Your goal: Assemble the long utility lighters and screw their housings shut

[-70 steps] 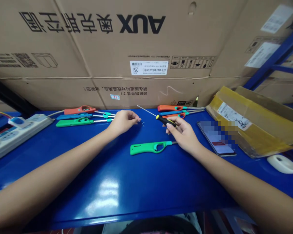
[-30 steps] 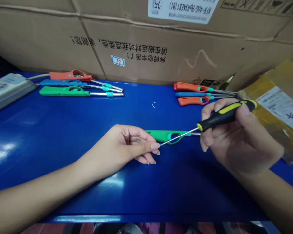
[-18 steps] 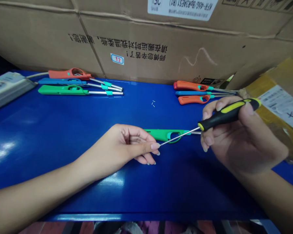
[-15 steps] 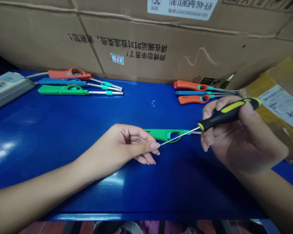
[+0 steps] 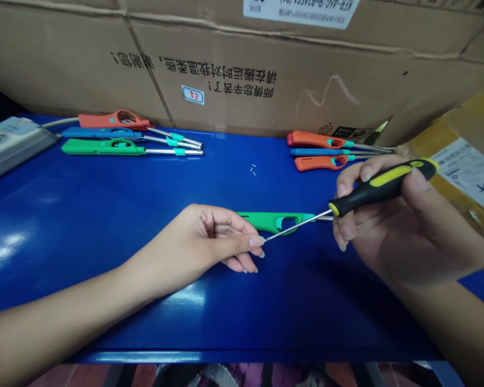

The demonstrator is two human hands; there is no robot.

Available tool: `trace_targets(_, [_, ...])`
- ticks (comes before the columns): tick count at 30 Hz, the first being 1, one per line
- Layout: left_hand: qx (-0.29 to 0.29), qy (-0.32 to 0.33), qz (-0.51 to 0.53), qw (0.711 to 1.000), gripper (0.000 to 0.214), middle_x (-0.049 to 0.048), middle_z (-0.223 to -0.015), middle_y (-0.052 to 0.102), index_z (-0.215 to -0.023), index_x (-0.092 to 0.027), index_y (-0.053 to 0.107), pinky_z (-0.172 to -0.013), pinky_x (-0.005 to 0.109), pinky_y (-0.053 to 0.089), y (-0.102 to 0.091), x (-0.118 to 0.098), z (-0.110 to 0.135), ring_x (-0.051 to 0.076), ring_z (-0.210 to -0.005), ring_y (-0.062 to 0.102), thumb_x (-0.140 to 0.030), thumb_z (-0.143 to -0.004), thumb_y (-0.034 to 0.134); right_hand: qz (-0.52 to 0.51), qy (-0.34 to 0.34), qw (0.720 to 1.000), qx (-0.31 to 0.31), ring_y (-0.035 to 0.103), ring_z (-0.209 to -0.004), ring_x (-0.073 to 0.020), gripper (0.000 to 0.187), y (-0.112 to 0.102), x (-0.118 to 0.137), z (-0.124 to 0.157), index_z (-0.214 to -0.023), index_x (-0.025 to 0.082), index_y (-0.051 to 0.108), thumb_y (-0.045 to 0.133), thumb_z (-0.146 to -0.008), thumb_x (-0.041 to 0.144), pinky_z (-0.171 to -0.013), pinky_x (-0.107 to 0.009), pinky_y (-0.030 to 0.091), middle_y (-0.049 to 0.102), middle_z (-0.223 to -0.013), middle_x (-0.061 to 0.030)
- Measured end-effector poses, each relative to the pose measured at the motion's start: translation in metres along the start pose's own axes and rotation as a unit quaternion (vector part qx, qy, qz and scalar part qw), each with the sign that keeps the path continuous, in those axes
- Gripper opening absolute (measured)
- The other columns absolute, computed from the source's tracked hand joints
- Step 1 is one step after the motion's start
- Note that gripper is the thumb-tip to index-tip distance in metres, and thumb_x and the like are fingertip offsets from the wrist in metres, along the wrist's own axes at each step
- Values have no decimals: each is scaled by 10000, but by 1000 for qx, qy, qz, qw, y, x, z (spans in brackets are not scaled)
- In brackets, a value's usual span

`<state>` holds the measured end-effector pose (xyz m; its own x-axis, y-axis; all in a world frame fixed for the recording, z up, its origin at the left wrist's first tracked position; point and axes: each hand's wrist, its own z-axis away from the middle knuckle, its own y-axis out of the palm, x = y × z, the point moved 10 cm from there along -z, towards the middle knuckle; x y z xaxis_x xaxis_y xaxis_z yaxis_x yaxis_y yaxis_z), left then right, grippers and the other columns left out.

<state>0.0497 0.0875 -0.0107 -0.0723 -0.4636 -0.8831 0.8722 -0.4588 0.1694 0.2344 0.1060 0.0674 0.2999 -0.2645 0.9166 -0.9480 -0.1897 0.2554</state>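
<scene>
Black and yellow, the screwdriver (image 5: 367, 192) gripped in the right hand (image 5: 419, 236) now meets the pinched fingertips of the left hand (image 5: 210, 244), apart moments ago, so both apparently work together before the table's (image 5: 290, 317) green lighter (image 5: 261, 221), any pinched piece indiscernible.

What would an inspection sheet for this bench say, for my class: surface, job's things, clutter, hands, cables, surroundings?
Surface: blue tabletop, glossy, with light reflections.
Job's things: black-and-yellow screwdriver, tip at the left thumb; green lighter lying behind, partly hidden by the left hand.
Clutter: tiny pale pieces, loose; lighters in a group at left and another at right.
Hands: left hand pinched, contents unclear; right hand gripping the screwdriver's handle.
Cables: pale cord between power strip and left-hand lighters.
Surroundings: large cardboard box behind; yellow-taped carton at right.
</scene>
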Motion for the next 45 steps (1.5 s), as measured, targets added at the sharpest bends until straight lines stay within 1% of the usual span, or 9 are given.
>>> trace_targets(12, [7,-6,-21,1000,106,30,-689,772,-804,-129,757,-577,75,565,1,0,0,72,-597,715,-213,-868,747,-20,60,997,43,655,-527,-201,190,2,-4,-1,-911,204,666,659,-852,384,-391,-344,555,638,-858,-48])
trace_targets(17, [-24,74,-68,995,208,27,-801,786,-1012,-162,732,-645,169,604,-13,-15,-2,113,-664,733,-275,-842,773,-12,35,999,24,637,-512,-183,201,-5,-1,-3,-896,187,682,649,-850,380,-366,-315,525,650,-845,-53])
trace_targets(20, [-109,181,-193,958,283,30,-923,781,-1053,-196,731,-676,212,583,-34,-39,3,122,-723,707,-367,-832,770,16,3,1000,0,604,-452,-167,175,-8,4,-6,-863,197,701,648,-847,363,-319,-310,469,648,-820,-49])
trace_targets(22, [-138,243,-330,902,336,39,-1055,752,-1088,-220,730,-759,272,568,-37,-52,7,166,-861,689,-398,-808,778,42,-15,999,-25,575,-428,-153,108,-11,7,-7,-846,222,708,661,-839,319,-300,-303,433,643,-807,-41])
trace_targets(24, [-121,272,-455,839,419,56,-1145,706,-1153,-225,715,-885,353,542,-29,-53,5,221,-999,656,-388,-775,795,67,-33,996,-53,550,-440,-136,43,-14,12,-7,-852,239,712,674,-835,251,-293,-280,408,642,-813,-38])
trace_targets(26, [-92,279,-514,806,391,64,-1146,678,-1162,-213,712,-950,393,513,-21,-47,2,237,-1045,635,-349,-800,768,84,-46,993,-69,533,-469,-125,67,-14,17,-6,-878,243,716,682,-836,203,-290,-255,398,643,-838,-41])
trace_targets(32, [-64,307,-503,805,313,63,-1068,666,-1145,-200,709,-915,371,511,-3,-31,4,218,-999,621,-341,-868,738,95,-11,995,-37,567,-547,-141,220,5,21,-4,-989,236,696,725,-786,158,-260,-233,424,655,-922,-56])
trace_targets(39, [-46,300,-526,794,348,61,-1053,663,-1156,-189,710,-912,390,493,12,-23,13,233,-981,608,-381,-866,734,244,-53,968,-24,550,-473,-100,169,45,35,4,-1070,283,620,681,-916,251,-332,-258,483,626,-851,1])
trace_targets(45, [-49,313,-546,775,348,64,-1043,656,-1140,-177,705,-879,369,488,15,-21,15,231,-974,603,-422,-892,707,282,-99,953,-41,595,-635,-135,112,59,29,8,-1035,305,599,653,-938,292,-493,-276,526,592,-858,0])
